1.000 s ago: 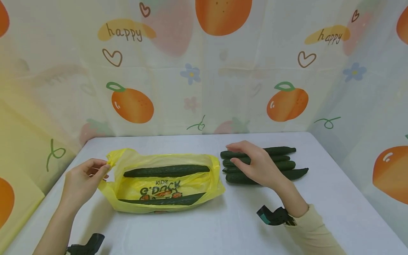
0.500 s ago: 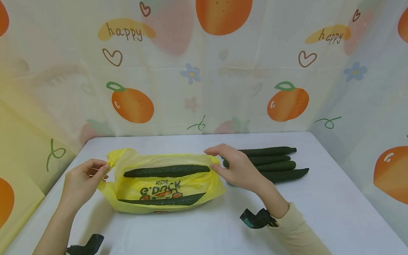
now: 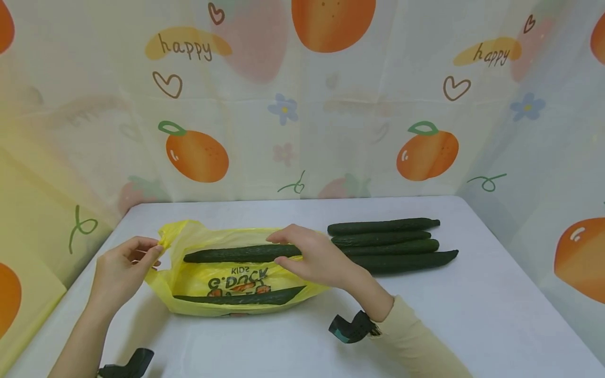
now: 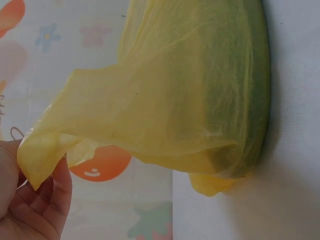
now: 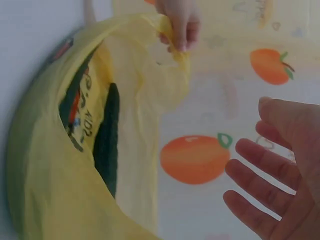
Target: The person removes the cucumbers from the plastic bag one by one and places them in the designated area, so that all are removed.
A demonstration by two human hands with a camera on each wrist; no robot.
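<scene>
My left hand (image 3: 125,270) pinches the left end of a yellow plastic bag (image 3: 189,304) between thumb and fingers; the left wrist view shows the bag's pulled-up corner (image 4: 42,155) in its grasp. The bag lies with its mouth spread, printed lettering on its inner side. Inside it, one cucumber (image 3: 227,254) lies along the back and another cucumber (image 3: 246,298) along the front. Above the bag's right end is my right hand (image 3: 316,257), fingers spread and holding nothing, overlapping the back cucumber's right end in the head view.
Several more cucumbers (image 3: 397,244) lie side by side on the white tabletop (image 3: 236,346), right of the bag. A fruit-patterned curtain (image 3: 312,142) hangs behind the table and along both sides.
My right hand has moved left, from over the loose cucumbers to above the bag's right end, with nothing in it. My left hand and the bag have stayed put.
</scene>
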